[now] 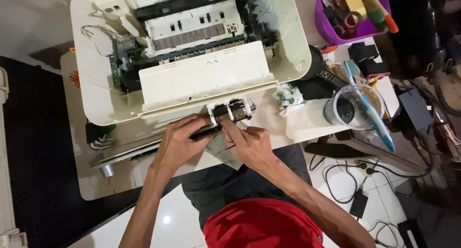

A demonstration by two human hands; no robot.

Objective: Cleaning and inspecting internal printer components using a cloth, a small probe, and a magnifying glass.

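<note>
both hands (pixel 216 140) closed, gripping printer part (pixel 231 111)

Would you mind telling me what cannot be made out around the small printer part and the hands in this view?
- Head view: the small printer assembly is partly hidden by the left hand and right hand.
- Purple basket: cut off by the top edge.
- Glass contents: unclear beneath the blue toothbrush.

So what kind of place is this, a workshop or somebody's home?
Probably a small home repair bench. An opened white printer fills the table, both hands work on a small removed part, and a purple basket holds tape and tools, with cables on the tiled floor.
</note>
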